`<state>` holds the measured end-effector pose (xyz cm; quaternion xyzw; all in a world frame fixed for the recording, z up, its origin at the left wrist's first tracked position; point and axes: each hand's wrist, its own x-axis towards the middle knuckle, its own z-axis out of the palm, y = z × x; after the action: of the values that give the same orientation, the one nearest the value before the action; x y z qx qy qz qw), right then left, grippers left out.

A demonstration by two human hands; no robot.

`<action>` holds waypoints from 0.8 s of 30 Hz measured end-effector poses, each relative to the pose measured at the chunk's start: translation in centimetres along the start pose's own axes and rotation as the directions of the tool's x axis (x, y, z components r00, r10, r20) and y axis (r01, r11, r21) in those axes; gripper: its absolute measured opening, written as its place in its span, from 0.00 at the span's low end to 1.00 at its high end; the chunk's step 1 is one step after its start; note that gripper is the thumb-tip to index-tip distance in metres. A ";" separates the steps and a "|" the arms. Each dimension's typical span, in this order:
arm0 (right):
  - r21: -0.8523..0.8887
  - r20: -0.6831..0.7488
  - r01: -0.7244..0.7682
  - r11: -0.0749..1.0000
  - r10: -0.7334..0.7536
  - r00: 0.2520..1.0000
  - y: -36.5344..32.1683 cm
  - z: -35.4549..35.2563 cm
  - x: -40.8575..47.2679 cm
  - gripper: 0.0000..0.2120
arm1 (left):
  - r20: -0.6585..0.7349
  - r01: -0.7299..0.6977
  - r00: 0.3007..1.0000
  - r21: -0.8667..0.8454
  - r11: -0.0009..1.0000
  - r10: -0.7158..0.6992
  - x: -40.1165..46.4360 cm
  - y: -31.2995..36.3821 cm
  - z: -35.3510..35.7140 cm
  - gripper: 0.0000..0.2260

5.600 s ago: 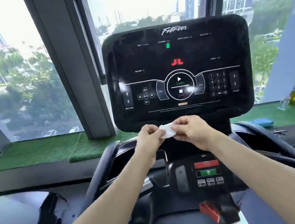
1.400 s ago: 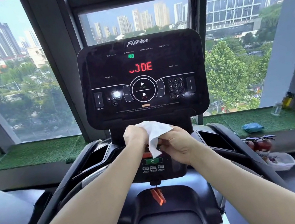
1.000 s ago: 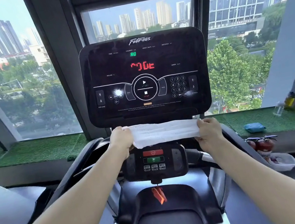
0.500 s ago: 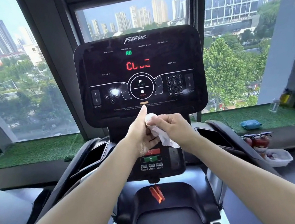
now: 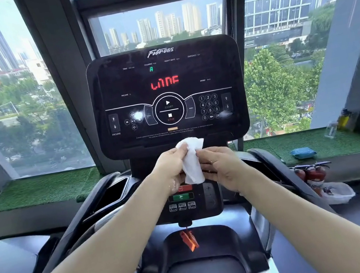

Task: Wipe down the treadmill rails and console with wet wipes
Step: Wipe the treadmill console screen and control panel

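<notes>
A folded white wet wipe [image 5: 192, 161] hangs between my two hands, just below the black treadmill console [image 5: 164, 79], whose display glows with red letters. My left hand [image 5: 172, 169] pinches the wipe's upper left edge. My right hand [image 5: 222, 168] holds its right side with curled fingers. Both hands hover in front of the lower control panel [image 5: 186, 201] with its red and green buttons. The left rail [image 5: 75, 229] and the right rail [image 5: 285, 180] curve back on either side of my arms.
A blue wipes packet [image 5: 303, 153] lies on the green turf sill [image 5: 39, 190] at the right. Two red fire extinguishers [image 5: 311, 177] stand below it beside a white tray [image 5: 339, 192]. An orange safety clip [image 5: 189, 240] hangs under the panel. Another machine [image 5: 6, 261] sits to the left.
A second ago the wipe was stretched wide between my hands. They then came together, and the wipe now hangs folded between them, slightly lower than half a second ago.
</notes>
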<state>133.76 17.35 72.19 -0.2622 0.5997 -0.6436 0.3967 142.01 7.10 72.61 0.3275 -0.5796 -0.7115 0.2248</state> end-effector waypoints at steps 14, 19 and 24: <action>0.129 -0.195 -0.105 0.986 0.129 0.972 -0.6 0.3 -0.7 0.04 | -0.154 -0.467 0.669 0.674 0.572 0.728 -2.3 -0.7 -0.3 0.07; 0.046 -0.121 -0.086 0.995 0.091 0.989 0.1 -0.3 -0.5 0.05 | 0.217 -0.575 0.728 0.710 0.406 0.650 -3.1 -1.7 0.0 0.07; 0.155 -0.098 0.086 0.984 -0.071 0.993 0.3 -0.7 -1.0 0.05 | 0.200 -0.472 0.868 0.619 0.628 0.455 -2.6 -2.1 -1.0 0.11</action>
<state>133.81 18.62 71.90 -0.2235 0.5533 -0.7158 0.3626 144.70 8.71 71.01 0.2158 -0.8562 -0.3874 0.2649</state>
